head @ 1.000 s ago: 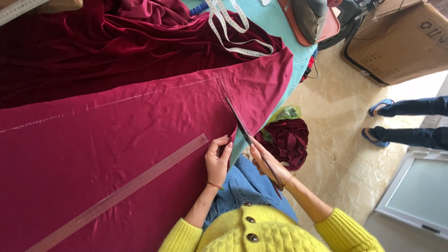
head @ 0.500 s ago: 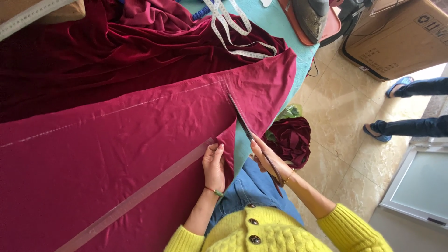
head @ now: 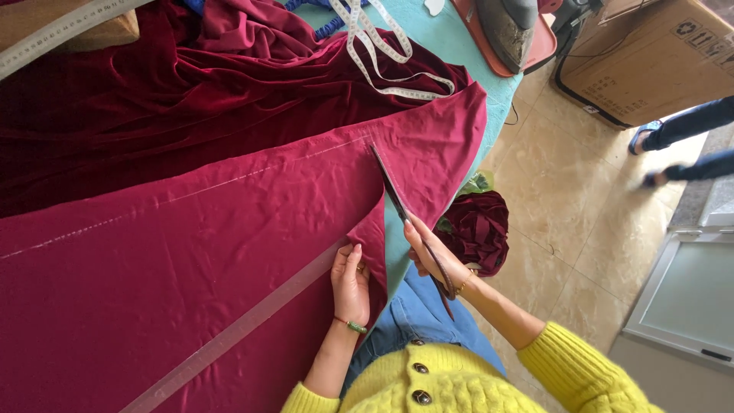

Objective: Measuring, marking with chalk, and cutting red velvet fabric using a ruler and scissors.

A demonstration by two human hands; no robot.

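Observation:
A wide sheet of dark red fabric [head: 191, 252] lies flat over the table, with a chalk line across it. My right hand [head: 432, 256] grips long scissors [head: 394, 195]; the blades point away from me along a cut running up through the cloth. My left hand [head: 350, 281] rests flat on the fabric just left of the cut, holding the cut edge down. A clear long ruler [head: 245, 329] lies diagonally on the cloth beside that hand. I wear a yellow sweater and blue jeans.
Crumpled dark red velvet [head: 229, 84] is piled at the back. A white tape measure [head: 375, 46], an iron on a red tray [head: 505, 27] and a wooden block [head: 61, 30] sit on the turquoise table. Fabric scraps [head: 478, 229], a cardboard box [head: 650, 53] and another person's legs [head: 688, 145] are on the tiled floor.
The scissors have advanced farther along the cut away from me. My left hand stays pressing the fabric beside the cut. The other person's feet have shifted on the floor.

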